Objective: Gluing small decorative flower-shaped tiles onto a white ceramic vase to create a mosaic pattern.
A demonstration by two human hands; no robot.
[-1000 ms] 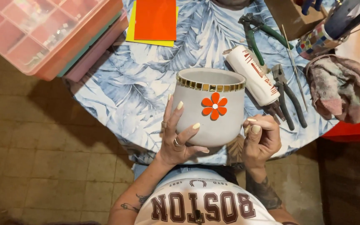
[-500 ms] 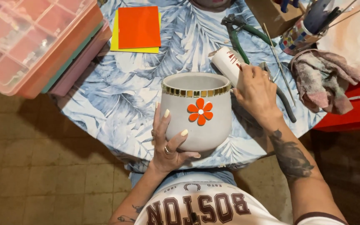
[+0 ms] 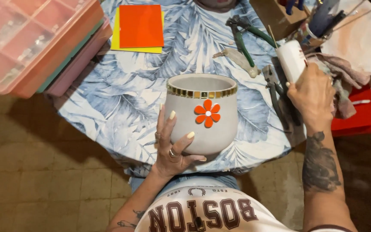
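Observation:
A grey-white round pot [image 3: 202,118] with a band of small gold tiles at its rim and an orange flower on its side rests at the near edge of the table. My left hand [image 3: 172,144] cups its left side and bottom. My right hand [image 3: 312,94] is out to the right, closed around a white tube [image 3: 292,60] with a label, held upright over the tools.
The table has a blue leaf-print cloth [image 3: 121,103]. Orange and yellow sheets [image 3: 140,28] lie at the back. Pliers and nippers [image 3: 245,38] lie near the tube. Stacked plastic organiser boxes [image 3: 31,38] stand left; a rag [image 3: 344,77] and a red box [image 3: 361,114] lie right.
My right hand went from beside the pot out to the tube lying by the tools, gripped it and lifted it upright. My left hand kept hold of the pot.

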